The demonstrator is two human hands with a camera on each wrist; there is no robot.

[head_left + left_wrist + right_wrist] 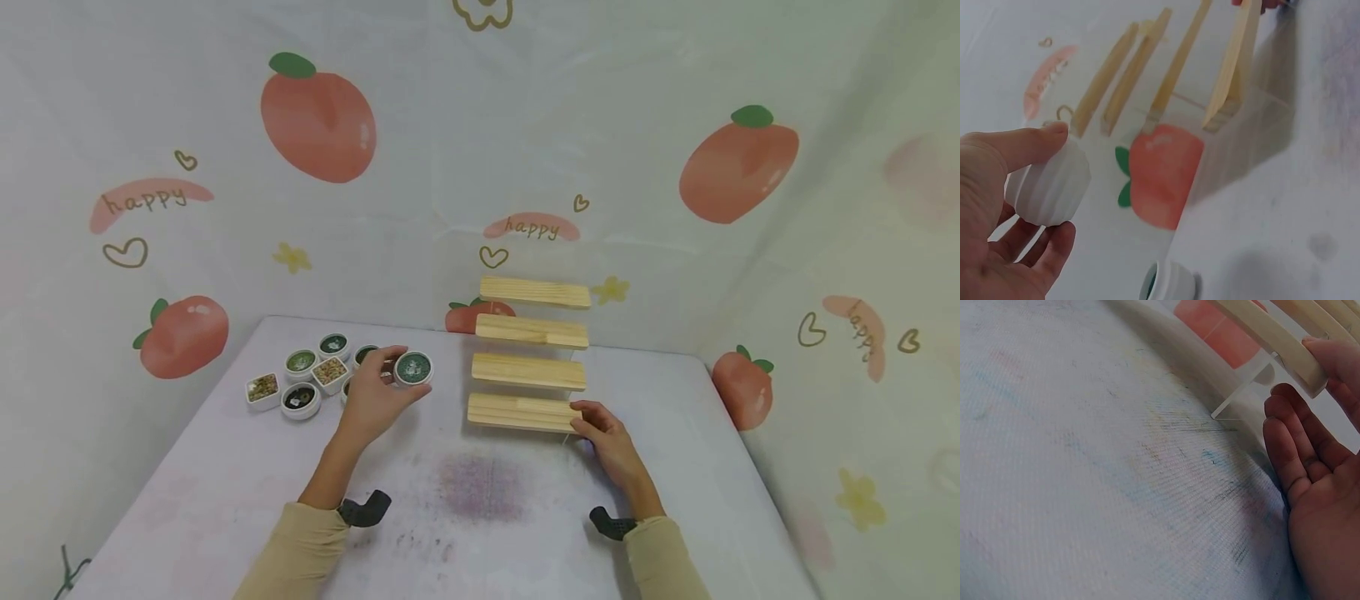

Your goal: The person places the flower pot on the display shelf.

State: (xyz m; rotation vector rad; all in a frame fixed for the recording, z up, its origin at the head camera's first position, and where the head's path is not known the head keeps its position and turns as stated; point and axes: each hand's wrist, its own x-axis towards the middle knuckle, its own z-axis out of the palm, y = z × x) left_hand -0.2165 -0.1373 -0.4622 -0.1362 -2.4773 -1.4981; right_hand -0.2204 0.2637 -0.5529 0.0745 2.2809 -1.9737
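Observation:
My left hand (pixel 372 402) holds up a small white pot (pixel 413 367) with dark green contents, pinched between thumb and fingers. In the left wrist view the pot (pixel 1054 184) shows ribbed sides. It hangs left of a stepped stand whose wooden slats rise towards the wall. At the right end of the lowest wooden slat (pixel 521 412), my right hand (pixel 611 446) pinches the board. The right wrist view shows the thumb (pixel 1335 359) against the slat end and the other fingers loosely curled below it. A clear side support (pixel 1241 387) stands under the board.
Several more small pots stand together at the table's left, round ones such as a dark-filled pot (pixel 301 401) and square ones such as a gravel-filled pot (pixel 262 390). Behind the stand hangs a printed white cloth (pixel 420 275). The white tabletop (pixel 487 550) carries a purplish stain.

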